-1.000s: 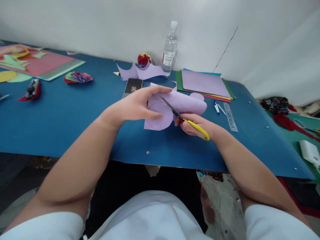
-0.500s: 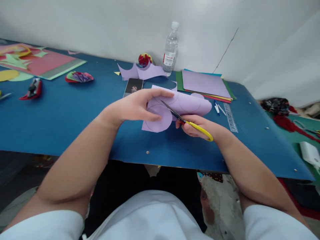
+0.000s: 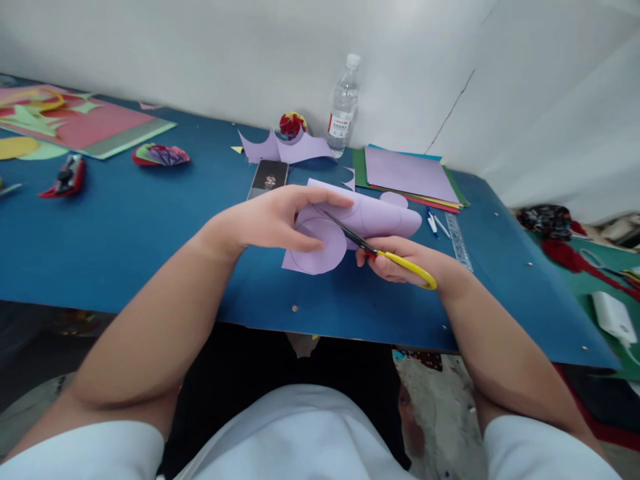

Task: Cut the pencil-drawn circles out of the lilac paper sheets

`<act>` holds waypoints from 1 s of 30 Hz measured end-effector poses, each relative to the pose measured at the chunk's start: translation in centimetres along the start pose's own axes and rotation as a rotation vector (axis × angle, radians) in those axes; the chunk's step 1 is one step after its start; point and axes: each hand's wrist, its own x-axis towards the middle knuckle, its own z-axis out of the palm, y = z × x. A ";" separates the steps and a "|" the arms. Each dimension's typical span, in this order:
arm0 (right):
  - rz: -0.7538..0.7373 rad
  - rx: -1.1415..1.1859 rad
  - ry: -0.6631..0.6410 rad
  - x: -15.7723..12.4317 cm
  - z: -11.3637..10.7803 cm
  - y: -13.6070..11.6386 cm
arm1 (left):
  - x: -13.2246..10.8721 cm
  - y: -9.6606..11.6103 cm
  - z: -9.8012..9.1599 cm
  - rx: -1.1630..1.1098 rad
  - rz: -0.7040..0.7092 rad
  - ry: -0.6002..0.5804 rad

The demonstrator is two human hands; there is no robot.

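Observation:
My right hand grips a pair of scissors with yellow handles and dark blades. The blades reach leftward into a curled sheet of purple paper that has circle outlines drawn on it. A partly cut round flap bends toward me below the blades. With fingers over the top and the thumb on the flap, my left hand holds the sheet from the left. A loose purple disc lies behind the sheet, and a phone rests behind my left hand.
Purple offcuts, a paper ball and a water bottle stand along the wall. Stacked coloured paper, pens and a clear ruler are to the right. A red stapler and folded paper piece lie left.
The scissors and my right hand have shifted slightly right and down. My left hand keeps its hold on the purple paper, and the whole view has tilted a little.

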 end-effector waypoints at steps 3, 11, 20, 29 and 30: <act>0.014 -0.012 -0.014 -0.2 -0.1 -0.3 | 0.0 0.0 -0.1 -0.021 -0.009 -0.032; -0.034 -0.113 -0.016 -0.7 -0.2 -0.9 | 0.2 0.1 -0.5 0.023 0.005 -0.109; 0.009 -0.018 -0.028 -0.4 0.0 -0.5 | 0.0 0.0 -0.2 0.019 0.008 -0.063; 0.023 -0.016 -0.014 -0.5 0.1 -0.5 | 0.0 0.0 -0.3 -0.002 -0.014 -0.041; 0.019 -0.015 -0.017 -0.5 0.0 -0.5 | 0.0 -0.1 -0.3 -0.007 -0.012 -0.039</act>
